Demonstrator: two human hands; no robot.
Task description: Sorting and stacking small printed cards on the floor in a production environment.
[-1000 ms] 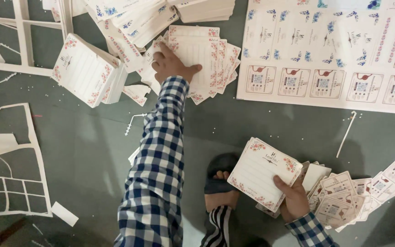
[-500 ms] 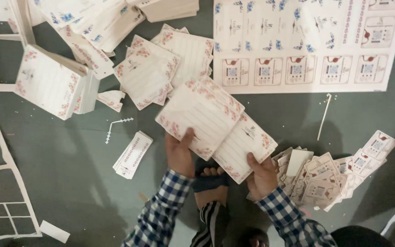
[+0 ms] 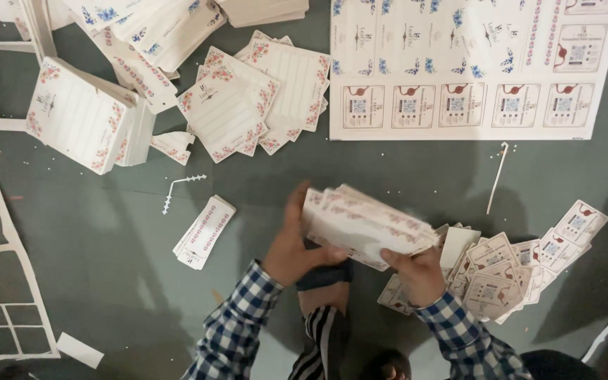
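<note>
- Left hand (image 3: pixel 295 248) and right hand (image 3: pixel 416 271) both closed on one stack of floral cards (image 3: pixel 364 225), held low over the grey floor (image 3: pixel 107 281), just in front of the body.
- Left grip wrapped round the stack's left end, fingers curled under, thumb side up against the edge.
- Right grip pinching the stack's lower right corner, fingers on the underside.
- Stack tilted and blurred, white with pink flowered borders; card count not readable.
- Checked sleeves (image 3: pixel 233 331) on both arms.
- Bare foot (image 3: pixel 324 299) under the hands, partly hidden by them.
- Just right of the right hand, touching the floor: loose heap of small tags (image 3: pixel 522 264) with red marks, fanned and overlapping.
- Left of the left hand, apart from it: small pile of narrow strips (image 3: pixel 204 231) and a thin white offcut (image 3: pixel 181 186).
- Far side of the floor: fanned spread of lined floral cards (image 3: pixel 262 95), a thicker squared pile of cards (image 3: pixel 82 116) to its left, and blue-flowered cards (image 3: pixel 142 28) above.
- Top right: large uncut printed sheet (image 3: pixel 473 67), flat.
- Thin white stick (image 3: pixel 497 176) lying below that sheet.
- Far left: punched-out waste frames (image 3: pixel 5 281), empty windows showing floor.
</note>
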